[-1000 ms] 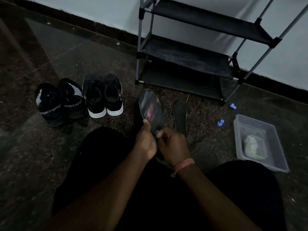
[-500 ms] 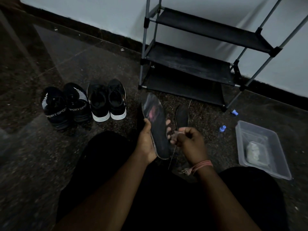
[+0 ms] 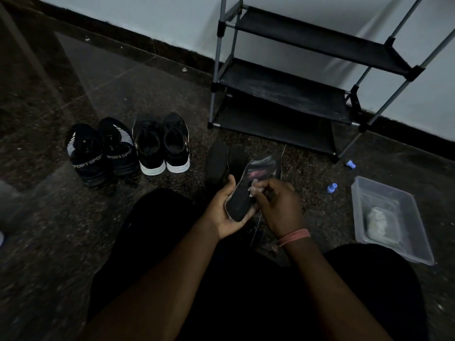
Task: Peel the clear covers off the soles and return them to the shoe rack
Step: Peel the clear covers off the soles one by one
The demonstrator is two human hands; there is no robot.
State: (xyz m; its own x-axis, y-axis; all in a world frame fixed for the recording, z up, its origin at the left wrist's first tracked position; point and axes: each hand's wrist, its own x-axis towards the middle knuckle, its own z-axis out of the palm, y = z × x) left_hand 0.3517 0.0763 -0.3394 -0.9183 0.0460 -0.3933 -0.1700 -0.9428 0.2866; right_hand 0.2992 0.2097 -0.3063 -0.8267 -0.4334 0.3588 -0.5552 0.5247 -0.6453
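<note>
A dark insole [image 3: 242,198] lies tilted in my left hand [image 3: 222,212], which cups its heel end from below. A shiny clear cover [image 3: 263,167] still clings to the toe half. My right hand [image 3: 278,205] pinches the loose edge of that cover at the insole's middle. Two more dark insoles [image 3: 216,161] rest on the floor just behind my hands. The black three-tier shoe rack [image 3: 283,92] stands against the wall beyond them, its shelves bare.
Two pairs of black shoes [image 3: 128,147] sit on the dark floor to the left. A clear plastic tub [image 3: 389,217] holding a crumpled white lump is on the right, with two small blue caps [image 3: 331,187] near it. My black-clad legs fill the foreground.
The insole has tipped from upright to lying flatter toward the right. The clear cover has come away from the heel half. My right hand moved up onto the insole's middle.
</note>
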